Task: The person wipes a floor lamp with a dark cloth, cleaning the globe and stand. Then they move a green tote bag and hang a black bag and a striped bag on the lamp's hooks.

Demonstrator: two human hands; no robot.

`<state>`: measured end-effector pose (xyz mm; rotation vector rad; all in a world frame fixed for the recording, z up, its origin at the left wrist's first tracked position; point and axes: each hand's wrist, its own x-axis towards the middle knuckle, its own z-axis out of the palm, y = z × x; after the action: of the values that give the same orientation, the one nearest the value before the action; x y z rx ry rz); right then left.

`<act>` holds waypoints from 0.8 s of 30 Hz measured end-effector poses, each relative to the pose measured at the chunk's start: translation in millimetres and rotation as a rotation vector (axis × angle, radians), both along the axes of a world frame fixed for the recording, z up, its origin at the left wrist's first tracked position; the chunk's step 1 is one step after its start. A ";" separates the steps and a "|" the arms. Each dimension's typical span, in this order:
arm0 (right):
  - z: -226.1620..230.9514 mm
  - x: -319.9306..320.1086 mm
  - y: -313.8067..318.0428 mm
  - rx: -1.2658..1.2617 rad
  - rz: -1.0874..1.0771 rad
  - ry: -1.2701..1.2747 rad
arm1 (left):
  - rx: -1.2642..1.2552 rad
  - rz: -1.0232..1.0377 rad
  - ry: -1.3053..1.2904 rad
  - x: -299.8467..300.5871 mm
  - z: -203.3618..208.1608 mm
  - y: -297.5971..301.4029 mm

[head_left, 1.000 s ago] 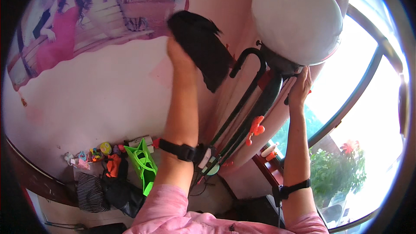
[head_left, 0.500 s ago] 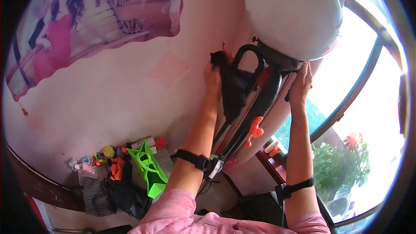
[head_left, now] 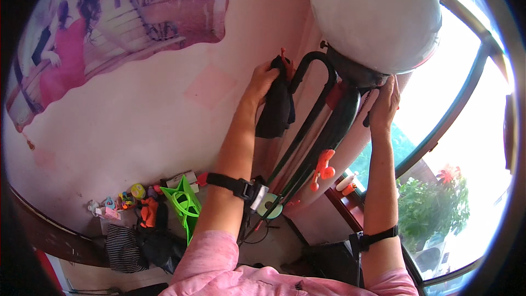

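Note:
My left hand [head_left: 264, 80] is closed on a black cloth [head_left: 275, 111], which hangs down from it beside a red hook-like piece [head_left: 284, 55]. To the right stands a dark stand of bent tubes [head_left: 313, 145], topped by a large pale oval piece [head_left: 378, 16] on a dark base [head_left: 357, 68]. My right hand [head_left: 387, 101] grips the right end of that base, just under the oval's lower edge. Its fingertips are partly hidden there. A short dark lever [head_left: 366, 119] sticks out near my right wrist. An orange-red clamp knob [head_left: 323, 169] sits lower on the stand.
A pink wall with a picture hanging [head_left: 126, 27] is on the left. A bright window [head_left: 438, 104] with a green plant [head_left: 433, 208] is on the right. At the lower left lie a green bag [head_left: 183, 200], small toys [head_left: 126, 200] and a striped cloth [head_left: 123, 246].
My left hand has moved a little left, drawing the black cloth away from the tubes; the cloth now hangs straighter. My right hand stays at the base under the pale oval piece.

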<state>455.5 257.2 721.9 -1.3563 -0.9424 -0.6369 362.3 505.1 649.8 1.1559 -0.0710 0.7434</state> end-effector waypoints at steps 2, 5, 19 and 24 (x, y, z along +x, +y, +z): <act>-0.3 -1.1 0.1 0.007 -0.026 0.023 | 0.242 0.084 0.017 -1.8 4.8 4.2; -0.7 -1.2 0.8 0.016 -0.051 0.046 | 0.599 0.444 0.217 -3.3 11.3 6.8; -3.8 9.2 1.5 0.031 -0.005 -0.009 | 0.030 -0.054 -0.084 -2.5 -3.0 -10.0; -2.4 11.6 -2.6 -0.032 0.018 0.004 | 0.539 0.032 0.083 -9.0 11.2 13.8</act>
<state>467.1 254.7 719.5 -1.3754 -0.9638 -0.6082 353.3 518.8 661.0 1.7027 -0.1921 0.7234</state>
